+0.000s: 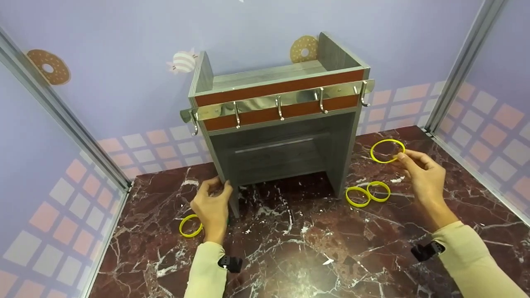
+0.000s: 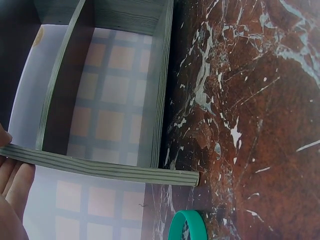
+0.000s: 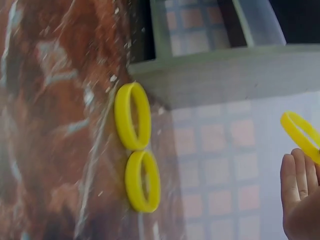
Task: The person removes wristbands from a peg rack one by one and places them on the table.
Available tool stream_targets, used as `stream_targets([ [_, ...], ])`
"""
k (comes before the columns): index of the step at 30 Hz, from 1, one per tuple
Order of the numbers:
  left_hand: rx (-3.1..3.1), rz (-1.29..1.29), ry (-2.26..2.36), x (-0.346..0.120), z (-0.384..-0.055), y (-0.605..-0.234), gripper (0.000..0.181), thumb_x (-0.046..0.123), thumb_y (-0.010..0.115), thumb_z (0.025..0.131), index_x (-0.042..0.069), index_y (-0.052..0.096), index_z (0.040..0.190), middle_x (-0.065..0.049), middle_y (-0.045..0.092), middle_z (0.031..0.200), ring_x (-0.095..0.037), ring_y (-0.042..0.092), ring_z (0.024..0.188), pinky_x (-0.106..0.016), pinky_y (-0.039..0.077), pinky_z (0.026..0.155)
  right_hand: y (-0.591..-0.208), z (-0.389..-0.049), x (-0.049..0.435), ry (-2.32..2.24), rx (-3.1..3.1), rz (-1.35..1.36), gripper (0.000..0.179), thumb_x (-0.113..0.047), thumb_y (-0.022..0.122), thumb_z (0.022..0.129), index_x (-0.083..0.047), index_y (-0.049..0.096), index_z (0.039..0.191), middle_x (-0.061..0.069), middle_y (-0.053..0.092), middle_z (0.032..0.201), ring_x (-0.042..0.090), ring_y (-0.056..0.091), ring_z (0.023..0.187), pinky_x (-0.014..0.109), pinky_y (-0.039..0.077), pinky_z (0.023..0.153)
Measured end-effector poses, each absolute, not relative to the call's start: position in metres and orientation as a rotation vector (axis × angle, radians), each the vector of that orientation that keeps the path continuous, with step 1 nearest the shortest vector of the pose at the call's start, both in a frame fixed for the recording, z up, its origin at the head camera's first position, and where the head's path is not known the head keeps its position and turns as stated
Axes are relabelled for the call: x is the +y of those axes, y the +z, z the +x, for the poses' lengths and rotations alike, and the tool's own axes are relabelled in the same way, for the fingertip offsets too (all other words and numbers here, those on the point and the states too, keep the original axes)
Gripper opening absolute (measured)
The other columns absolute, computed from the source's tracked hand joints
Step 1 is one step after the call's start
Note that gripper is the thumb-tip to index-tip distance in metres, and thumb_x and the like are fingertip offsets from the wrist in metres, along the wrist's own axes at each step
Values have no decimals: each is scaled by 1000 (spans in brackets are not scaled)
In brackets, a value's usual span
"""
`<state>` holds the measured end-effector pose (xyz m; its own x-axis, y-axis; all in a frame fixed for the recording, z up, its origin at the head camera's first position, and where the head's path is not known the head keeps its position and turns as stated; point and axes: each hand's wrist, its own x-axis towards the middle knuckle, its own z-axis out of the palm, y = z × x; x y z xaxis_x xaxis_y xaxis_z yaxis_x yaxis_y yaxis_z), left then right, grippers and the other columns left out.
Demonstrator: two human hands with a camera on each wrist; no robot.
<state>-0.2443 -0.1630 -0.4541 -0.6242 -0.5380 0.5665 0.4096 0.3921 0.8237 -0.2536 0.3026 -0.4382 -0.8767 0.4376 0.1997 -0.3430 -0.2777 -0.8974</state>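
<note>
My right hand (image 1: 428,180) pinches a yellow silicone wristband (image 1: 387,140) between thumb and fingers, raised above the table to the right of a grey wooden rack (image 1: 352,136). In the right wrist view the held wristband (image 3: 298,129) shows at the right edge, beyond my fingers. With my left hand (image 1: 213,207) I grip the front edge of the rack's left side panel, thumb on one side and fingers on the other. A metal strip with several hooks (image 1: 278,108) runs across the rack's brown front boards; the hooks carry nothing.
Two yellow wristbands (image 1: 358,205) lie touching on the marble-patterned table (image 1: 290,256), right of the rack. Another yellow wristband (image 1: 180,228) lies beside my left wrist. A green wristband (image 2: 200,227) is near the rack's left foot. Patterned walls (image 1: 124,62) enclose the back and sides.
</note>
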Motion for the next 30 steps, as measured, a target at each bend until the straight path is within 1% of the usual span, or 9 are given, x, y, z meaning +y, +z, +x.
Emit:
stream_targets([
  [3, -1783, 111, -1368, -165, -244, -454, 14, -2, 85, 80, -2, 79, 93, -15, 78, 86, -29, 77, 75, -15, 59, 65, -449, -258, 311, 2181, -1495, -190, 11, 0, 79, 94, 3, 78, 105, 10, 79, 90, 16, 78, 77, 27, 64, 73],
  [5, -1783, 108, -1364, -165, -244, -454, 14, -2, 84, 80, -2, 79, 93, -15, 78, 86, -29, 77, 75, -15, 59, 65, -456, -261, 317, 2183, -1496, -238, 7, 1, 79, 95, -2, 80, 101, 9, 79, 88, 16, 78, 75, 25, 64, 69],
  [10, -1781, 92, -1369, -165, -246, -454, 14, -3, 84, 80, -2, 79, 93, -14, 78, 85, -28, 77, 73, -16, 59, 64, -471, -266, 330, 2215, -1461, -297, 7, 7, 74, 96, 1, 76, 99, 10, 78, 84, 18, 78, 71, 28, 64, 67],
  [15, -1790, 93, -1365, -166, -247, -455, 15, -2, 85, 80, -2, 79, 94, -13, 78, 84, -24, 76, 71, -17, 59, 62, -482, -264, 341, 2240, -1459, -371, 10, 10, 70, 96, 1, 74, 95, 10, 78, 80, 17, 77, 67, 27, 64, 64],
  [22, -1783, 94, -1357, -167, -248, -456, 14, -2, 85, 79, -2, 79, 92, -13, 78, 84, -25, 76, 72, -17, 60, 64, -497, -262, 357, 2236, -1559, -445, 5, 7, 71, 97, 4, 74, 100, 7, 77, 77, 17, 77, 65, 29, 64, 65],
  [25, -1781, 95, -1359, -168, -248, -455, 14, -2, 85, 79, -2, 79, 92, -13, 78, 84, -25, 76, 72, -17, 60, 64, -504, -261, 360, 2222, -1610, -469, 3, 5, 72, 98, 4, 75, 99, 5, 78, 77, 17, 77, 65, 29, 64, 65],
  [27, -1780, 90, -1365, -167, -248, -455, 14, -2, 85, 80, -2, 79, 92, -14, 78, 84, -25, 76, 72, -18, 60, 64, -508, -259, 363, 2227, -1665, -477, 6, 5, 71, 98, 2, 76, 97, 3, 77, 76, 16, 77, 65, 28, 64, 65],
  [30, -1775, 82, -1373, -167, -249, -455, 13, -3, 84, 80, -2, 78, 92, -14, 78, 84, -26, 76, 73, -18, 61, 64, -512, -257, 366, 2242, -1761, -456, 17, 7, 66, 100, -3, 77, 92, 1, 77, 78, 14, 76, 65, 27, 64, 66],
])
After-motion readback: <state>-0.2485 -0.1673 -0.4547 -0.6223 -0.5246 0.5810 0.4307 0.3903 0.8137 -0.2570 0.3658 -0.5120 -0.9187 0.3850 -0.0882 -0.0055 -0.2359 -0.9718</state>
